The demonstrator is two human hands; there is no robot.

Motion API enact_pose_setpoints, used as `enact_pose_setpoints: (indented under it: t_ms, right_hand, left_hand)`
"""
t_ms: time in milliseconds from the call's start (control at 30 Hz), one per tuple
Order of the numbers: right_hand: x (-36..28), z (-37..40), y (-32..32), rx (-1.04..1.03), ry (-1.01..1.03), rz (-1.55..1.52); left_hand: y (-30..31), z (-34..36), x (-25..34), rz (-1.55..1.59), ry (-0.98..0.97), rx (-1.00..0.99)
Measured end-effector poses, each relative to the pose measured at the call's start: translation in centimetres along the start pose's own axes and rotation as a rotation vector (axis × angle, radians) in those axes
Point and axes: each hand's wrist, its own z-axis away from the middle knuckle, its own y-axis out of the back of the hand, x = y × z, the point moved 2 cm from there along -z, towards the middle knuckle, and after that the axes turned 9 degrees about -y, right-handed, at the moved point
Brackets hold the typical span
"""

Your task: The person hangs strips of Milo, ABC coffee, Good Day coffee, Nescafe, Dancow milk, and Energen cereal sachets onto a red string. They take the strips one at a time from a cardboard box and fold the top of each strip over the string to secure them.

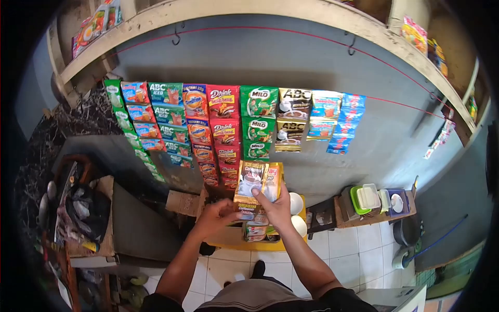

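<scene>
Just below the green Milo sachet strip (258,122) on the wall, the right hand (276,208) grasps the glossy gold-and-brown coffee sachet strip (252,179). The left hand (215,216) pinches its lower part. I think it is best held flat, without twisting.

We see glossy foil sachets (258,182) at centre, a matt painted wall (395,130) upper right, smooth shiny floor tiles (358,255) lower right, and a dull cardboard box (182,202) left of centre.
</scene>
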Motion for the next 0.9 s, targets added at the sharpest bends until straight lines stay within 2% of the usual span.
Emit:
enact_pose_setpoints:
  t_ms: [33, 67, 100, 133, 167, 200, 233, 300, 367, 500, 600, 733, 900]
  right_hand:
    - [0.2, -0.5, 0.2, -0.021, -0.016, 0.002]
    - [0.3, -1.1, 0.3, -0.016, -0.004, 0.025]
    - [0.2, -1.8, 0.4, -0.012, 0.009, 0.047]
    - [-0.7, -2.0, 0.7, -0.012, -0.083, 0.061]
    - [-0.8, -2.6, 1.1, -0.031, -0.091, 0.059]
    - [-0.8, -3.0, 1.4, -0.062, -0.135, -0.004]
    - [-0.7, -3.3, 1.7, -0.09, -0.178, -0.07]
    - [-1.0, -3.6, 2.1, -0.107, -0.188, -0.07]
    - [-1.3, -3.6, 2.4, -0.104, -0.176, -0.089]
    - [-1.8, -2.7, 2.8, -0.158, -0.194, -0.114]
    - [-2.3, -1.6, 3.3, -0.161, -0.163, -0.1]
    - [-4.7, 1.2, 3.7, -0.162, -0.134, -0.113]
    - [-7.4, 5.5, 5.0, -0.105, -0.136, -0.053]
  left_hand:
    - [-0.4, 0.2, -0.1, -0.07, 0.053, -0.026]
    - [-0.2, -0.2, -0.6, -0.113, -0.032, 0.025]
    - [0.4, -0.4, -0.9, -0.114, -0.02, 0.048]
    - [1.1, -0.7, -1.0, -0.111, -0.077, 0.09]
    - [1.7, -1.1, -0.9, -0.11, -0.134, 0.13]
    - [1.9, -1.7, 1.5, 0.16, -0.165, 0.222]
    - [2.5, -2.0, 2.6, 0.154, -0.158, 0.233]
    - [4.5, -2.6, 4.1, 0.444, -0.219, 0.515]
    - [7.1, -2.9, 4.7, 0.411, -0.28, 0.458]
    - [8.8, -3.1, 10.6, 0.345, -0.432, 0.583]
    - [9.2, -2.8, 14.5, 0.333, -0.556, 0.528]
    - [7.2, -1.1, 16.6, 0.212, -0.585, 0.556]
    - [3.8, 1.5, 15.3, 0.333, -0.498, 0.474]
